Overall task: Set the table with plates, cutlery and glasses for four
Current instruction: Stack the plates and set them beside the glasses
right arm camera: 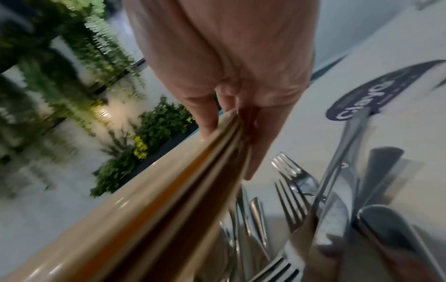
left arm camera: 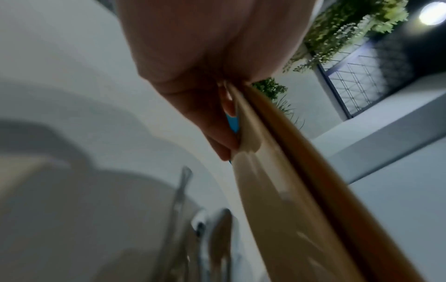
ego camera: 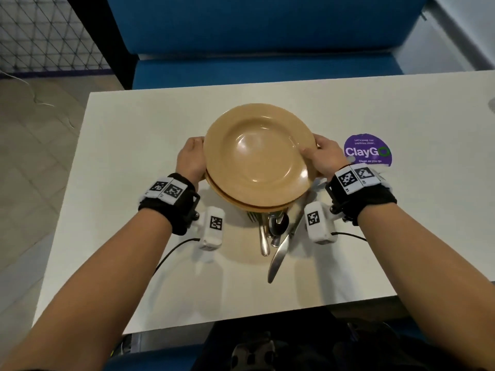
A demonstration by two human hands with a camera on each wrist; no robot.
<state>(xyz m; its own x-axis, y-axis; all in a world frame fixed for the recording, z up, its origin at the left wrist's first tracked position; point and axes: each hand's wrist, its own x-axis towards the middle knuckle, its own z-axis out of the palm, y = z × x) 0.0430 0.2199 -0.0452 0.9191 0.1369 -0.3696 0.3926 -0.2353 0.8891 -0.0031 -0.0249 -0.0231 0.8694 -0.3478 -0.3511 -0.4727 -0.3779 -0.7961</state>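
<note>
A stack of tan plates (ego camera: 257,156) is held between both hands over the middle of the white table (ego camera: 128,162). My left hand (ego camera: 194,156) grips the stack's left rim, thumb on top and fingers underneath. At the right rim my right hand (ego camera: 320,156) grips the same way. In the left wrist view the plates (left arm camera: 289,190) run edge-on out of the left hand (left arm camera: 212,106). The right wrist view shows the plates (right arm camera: 156,209) pinched in the right hand (right arm camera: 241,124). A pile of cutlery (ego camera: 276,231) with forks, spoons and knives lies on the table, partly under the stack's near edge.
A round purple ClayGo sticker (ego camera: 368,151) lies flat on the table to the right of the right hand. A blue bench (ego camera: 267,68) stands behind the table's far edge. Tiled floor and a wire mesh fence are at the left.
</note>
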